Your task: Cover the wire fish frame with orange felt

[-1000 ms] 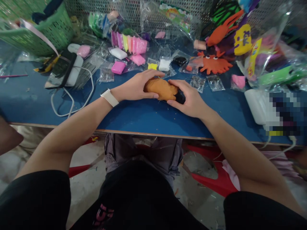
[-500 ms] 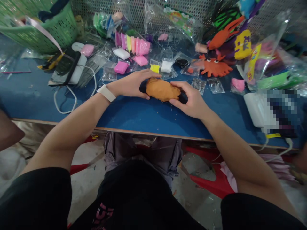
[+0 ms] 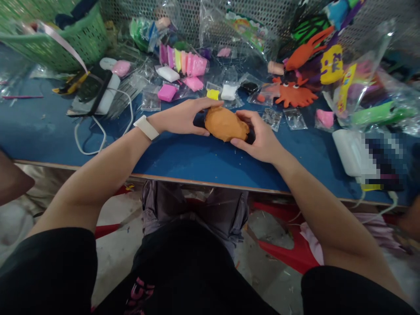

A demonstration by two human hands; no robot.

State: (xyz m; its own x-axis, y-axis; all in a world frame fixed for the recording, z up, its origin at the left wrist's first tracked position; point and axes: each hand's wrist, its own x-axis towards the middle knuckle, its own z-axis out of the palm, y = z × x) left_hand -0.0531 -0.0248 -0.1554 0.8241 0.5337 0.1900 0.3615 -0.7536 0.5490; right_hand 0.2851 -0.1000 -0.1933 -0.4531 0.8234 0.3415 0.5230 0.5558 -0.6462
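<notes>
Between my two hands is a rounded lump of orange-brown modelling clay (image 3: 227, 124), just over the blue tabletop. My left hand (image 3: 185, 116) curves about its left end, thumb and fingertips against the clay. At the opposite end, my right hand (image 3: 260, 138) grips it with the thumb low and the fingers on top. Something dark shows inside the right hand's grasp, too shaded to identify. Just behind the lump lie small packets of yellow clay (image 3: 213, 94) and white clay (image 3: 228, 92).
A green basket (image 3: 75, 48) stands at the back left, near a phone (image 3: 90, 94) and white cable. An orange clay crab (image 3: 295, 92) sits back right. Bagged clay packets line the rear; a white device (image 3: 348, 151) lies right. The table edge (image 3: 210, 183) runs before my lap.
The clay lump has turned and shifted slightly right, now looking rounder. Dark ends that stuck out on both sides are largely hidden. Both hands stay around it.
</notes>
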